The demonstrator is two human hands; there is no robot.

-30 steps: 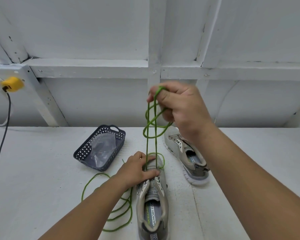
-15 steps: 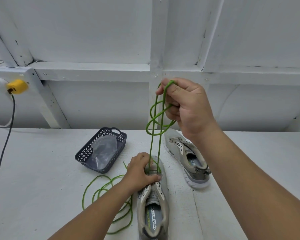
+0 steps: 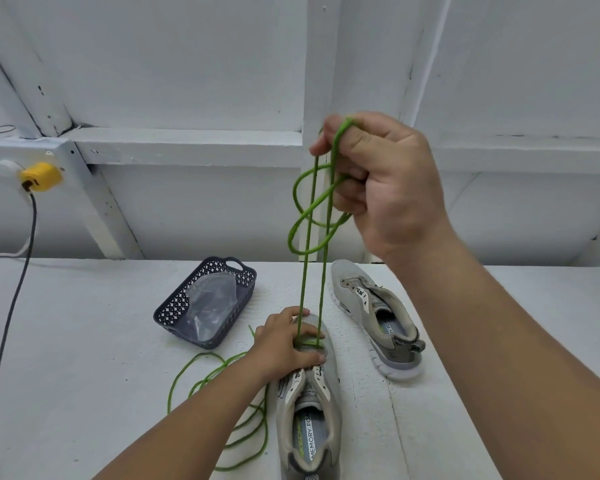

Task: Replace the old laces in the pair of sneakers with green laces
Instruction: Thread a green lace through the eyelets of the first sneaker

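A grey sneaker point(image 3: 312, 410) lies in front of me, toe pointing away. My left hand point(image 3: 288, 344) presses down on its toe end. My right hand point(image 3: 381, 181) is raised high above it, shut on a green lace point(image 3: 312, 271). Two taut strands of that lace run straight down to the shoe's front eyelets, and loose loops hang from my fingers. A second green lace point(image 3: 222, 403) lies coiled on the table left of the shoe. The other grey sneaker point(image 3: 378, 317) rests unlaced to the right, a little farther away.
A dark perforated basket point(image 3: 174, 306) holding a clear plastic bag sits at the left behind the shoes. A yellow plug point(image 3: 40, 176) with a dark cable hangs on the white wall at far left. The white table meets the wall just behind the basket.
My right hand has risen a little, pulling the two green strands tighter through the shoe's front eyelets. My left hand stays on the toe.
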